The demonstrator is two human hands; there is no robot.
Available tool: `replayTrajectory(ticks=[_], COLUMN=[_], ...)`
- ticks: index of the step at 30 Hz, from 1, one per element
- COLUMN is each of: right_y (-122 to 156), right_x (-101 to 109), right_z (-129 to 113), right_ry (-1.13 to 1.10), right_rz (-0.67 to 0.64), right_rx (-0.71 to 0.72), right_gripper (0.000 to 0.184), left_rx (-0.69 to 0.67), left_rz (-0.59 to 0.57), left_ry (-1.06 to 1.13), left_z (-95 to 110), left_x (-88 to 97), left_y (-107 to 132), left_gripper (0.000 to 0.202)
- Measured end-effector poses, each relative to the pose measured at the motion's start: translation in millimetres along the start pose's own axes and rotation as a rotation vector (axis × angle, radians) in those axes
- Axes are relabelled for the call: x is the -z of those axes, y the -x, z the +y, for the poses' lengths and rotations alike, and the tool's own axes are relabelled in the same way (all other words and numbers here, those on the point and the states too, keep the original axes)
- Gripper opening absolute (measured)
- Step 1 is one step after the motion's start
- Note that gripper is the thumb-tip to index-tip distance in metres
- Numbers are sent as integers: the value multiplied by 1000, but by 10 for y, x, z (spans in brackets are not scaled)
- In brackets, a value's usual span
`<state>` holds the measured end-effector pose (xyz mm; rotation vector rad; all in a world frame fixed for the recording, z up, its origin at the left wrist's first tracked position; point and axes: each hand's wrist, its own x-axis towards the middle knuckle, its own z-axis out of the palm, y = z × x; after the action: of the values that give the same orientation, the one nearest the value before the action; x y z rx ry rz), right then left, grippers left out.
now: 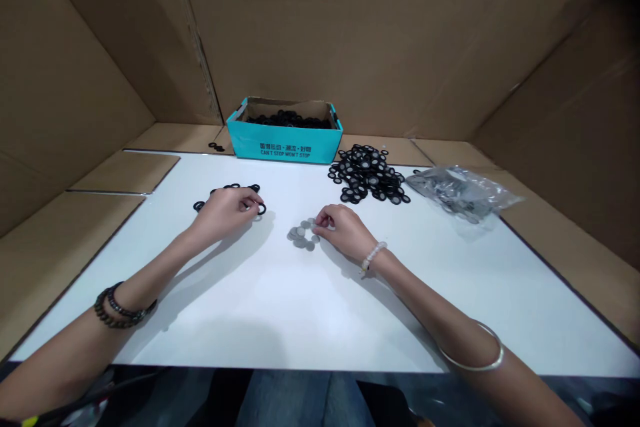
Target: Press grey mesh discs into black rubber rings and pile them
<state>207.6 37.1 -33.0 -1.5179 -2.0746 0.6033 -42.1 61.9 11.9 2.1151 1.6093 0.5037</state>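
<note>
My left hand rests on the white table over a small scatter of black rubber rings, its fingertips pinched on one black ring. My right hand lies a little to the right, fingers curled and pinching at a small pile of grey round discs. The hands are about a hand's width apart.
A teal cardboard box holding black rings stands at the table's back. Right of it lies a heap of black rings with grey centres, then a clear plastic bag of grey parts. Cardboard walls surround the table.
</note>
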Motion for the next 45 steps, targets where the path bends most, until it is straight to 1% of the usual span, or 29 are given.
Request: replayTrajectory(ticks=[1, 3, 5, 6, 8, 10, 13, 17, 21, 27, 29, 31, 34, 37, 42, 45], right_y=[0, 7, 25, 38, 69, 98, 119, 123, 138, 153, 154, 158, 163, 167, 199, 233], right_x=[-2, -11, -30, -44, -83, -129, -186, -197, -173, -139, -109, -76, -47, -61, -161, -201], right_z=[-1, -26, -93, -138, -236, -314, -365, -361, -369, -384, -388, -396, -408, -414, -431, -449], right_ry=[-103, -359, -629, -740, -871, -918, -947, -886, -818, -876, -820, -711, -576, -573, -692, -666], right_rz=[-5, -12, -36, -60, -107, -109, -47, -43, -40, -148, -189, -200, -150, -75, 28, 96], right_rx=[-42, -117, -152, -154, -152, -173, -209, -190, -150, -120, -125, -127, -95, -63, -62, -44], right_gripper=[3, 8, 17, 21, 28, 32, 37, 27, 27, 26, 23, 18, 12, 11, 16, 15], left_rx=[34, 147, 251, 285, 324, 335, 293, 227, 226, 260, 250, 214, 128, 61, 49, 59], left_rz=[-23, -105, -169, -184, -188, -188, -208, -203, -220, -252, -261, -279, -283, -266, -227, -201], left_ry=[177, 524, 802, 894, 982, 979, 962, 971, 989, 1052, 1073, 1066, 1001, 958, 979, 967], left_z=[15, 62, 131, 172, 251, 313, 353, 337, 298, 256, 244, 235, 234, 244, 243, 251], left_x=[-51, -162, -258, -294, -341, -361, -368, -373, -389, -452, -474, -487, -483, -472, -508, -522], left_y=[6, 29, 68, 93, 149, 200, 247, 253, 240, 236, 241, 249, 261, 271, 307, 329], left_gripper=[21, 22, 28, 30, 30, 27, 24, 25, 25, 19, 20, 19, 18, 18, 19, 17])
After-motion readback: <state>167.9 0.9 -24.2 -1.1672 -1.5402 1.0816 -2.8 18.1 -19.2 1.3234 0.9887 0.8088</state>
